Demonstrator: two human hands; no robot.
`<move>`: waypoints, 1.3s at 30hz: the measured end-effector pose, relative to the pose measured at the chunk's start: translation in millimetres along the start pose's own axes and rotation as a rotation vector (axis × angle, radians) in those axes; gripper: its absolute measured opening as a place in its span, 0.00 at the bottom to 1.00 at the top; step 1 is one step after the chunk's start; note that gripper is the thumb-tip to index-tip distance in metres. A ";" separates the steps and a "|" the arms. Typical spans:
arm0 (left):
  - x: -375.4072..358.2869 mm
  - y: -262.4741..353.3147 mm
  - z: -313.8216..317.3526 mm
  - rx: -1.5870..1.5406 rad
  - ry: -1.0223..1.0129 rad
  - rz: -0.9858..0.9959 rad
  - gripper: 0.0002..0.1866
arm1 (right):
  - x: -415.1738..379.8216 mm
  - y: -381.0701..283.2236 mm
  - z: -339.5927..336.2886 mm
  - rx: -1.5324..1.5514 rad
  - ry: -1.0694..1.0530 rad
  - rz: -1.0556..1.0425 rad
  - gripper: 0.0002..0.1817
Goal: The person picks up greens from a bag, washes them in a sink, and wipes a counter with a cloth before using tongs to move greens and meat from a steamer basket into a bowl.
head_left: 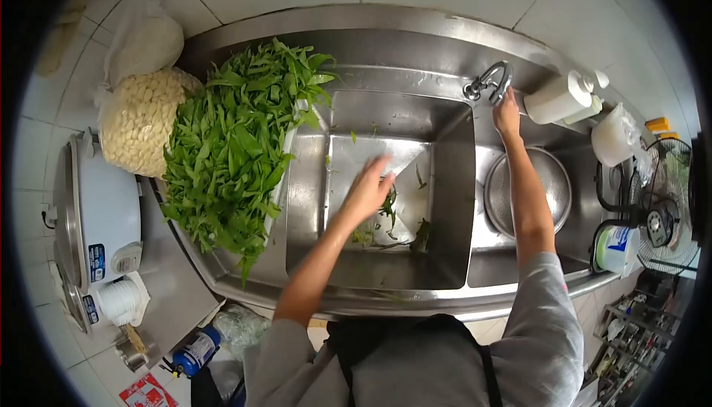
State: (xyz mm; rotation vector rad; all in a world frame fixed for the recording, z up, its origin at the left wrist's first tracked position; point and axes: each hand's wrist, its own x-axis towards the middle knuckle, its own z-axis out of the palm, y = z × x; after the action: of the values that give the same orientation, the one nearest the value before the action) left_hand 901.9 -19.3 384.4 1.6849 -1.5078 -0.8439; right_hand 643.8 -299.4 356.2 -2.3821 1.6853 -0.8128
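My left hand (368, 190) hovers over the left sink basin (452, 184), its fingers apart and nothing in it. Beneath it, wet green leaf scraps (388, 203) lie on the basin floor around the drain area, partly hidden by the hand. Over on the right, my right hand (507, 116) has its fingers closed at the spout end of the curved metal faucet (495, 73). No water stream can be made out. A big heap of leafy greens (230, 147) is piled on a white tray (288, 162) left of the basin.
In the right basin sits a round metal bowl (545, 177). White pump bottles (552, 101) stand behind it, and a fan (660, 214) is at far right. A bag of pale peeled cloves or beans (141, 121) adjoins the greens, near a lidded container (107, 207).
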 end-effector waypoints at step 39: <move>-55.3 53.4 219.0 -0.730 -0.693 -0.637 0.48 | -127.3 -96.5 -65.6 1.028 -0.863 0.833 0.12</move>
State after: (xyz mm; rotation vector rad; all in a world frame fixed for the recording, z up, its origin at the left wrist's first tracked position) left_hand 683.4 14.1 313.5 1.3369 -0.8009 -2.1753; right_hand 662.9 -134.4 403.6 -0.9350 1.1928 -0.2650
